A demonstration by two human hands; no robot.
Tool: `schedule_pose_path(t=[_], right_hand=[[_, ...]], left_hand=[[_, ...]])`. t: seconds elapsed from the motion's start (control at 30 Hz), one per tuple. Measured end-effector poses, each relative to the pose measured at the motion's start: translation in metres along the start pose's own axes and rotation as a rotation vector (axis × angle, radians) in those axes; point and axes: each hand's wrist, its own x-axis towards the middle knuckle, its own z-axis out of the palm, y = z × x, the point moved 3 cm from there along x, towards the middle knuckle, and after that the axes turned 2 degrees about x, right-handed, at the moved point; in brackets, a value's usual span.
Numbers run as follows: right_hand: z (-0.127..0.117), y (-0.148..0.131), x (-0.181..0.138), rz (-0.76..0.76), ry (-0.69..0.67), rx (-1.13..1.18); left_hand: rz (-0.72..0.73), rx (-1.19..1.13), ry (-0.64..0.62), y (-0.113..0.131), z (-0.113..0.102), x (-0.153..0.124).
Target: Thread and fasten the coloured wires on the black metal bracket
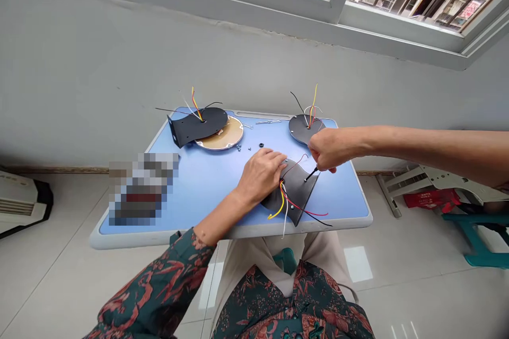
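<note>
A black metal plate [296,186] with yellow, red, white and black wires lies near the front edge of the small blue table [207,185]. My left hand [260,172] rests flat on the plate's left part, fingers together, pressing it down. My right hand [328,148] is closed around a small black screwdriver [310,174] whose tip touches the plate's right part.
At the back left another black plate [199,124] with wires lies over a round brass-coloured disc [225,136]. A black round plate [304,127] with wires sits at the back right. Small screws and a black ring [261,145] lie mid-table. A blurred-out object [139,188] sits at the left.
</note>
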Motion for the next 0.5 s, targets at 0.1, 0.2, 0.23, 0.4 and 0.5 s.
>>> schedule_pose_path(t=[0.1, 0.2, 0.23, 0.4, 0.5], right_hand=[[-0.001, 0.0, 0.008, -0.04, 0.022, 0.047], [-0.005, 0.0, 0.015, -0.028, 0.021, 0.077], [-0.005, 0.0, 0.017, -0.021, 0.003, 0.083], [-0.009, -0.003, 0.024, -0.018, -0.068, 0.102], [-0.014, -0.01, 0.021, 0.022, -0.039, 0.065]], left_hand=[[0.121, -0.448, 0.089, -0.002, 0.003, 0.025], [0.152, -0.769, -0.007, 0.003, 0.019, 0.039], [0.153, -0.82, -0.048, 0.004, 0.024, 0.04], [0.182, -0.831, -0.204, 0.007, 0.036, 0.039], [0.2, -0.762, -0.202, 0.007, 0.039, 0.039]])
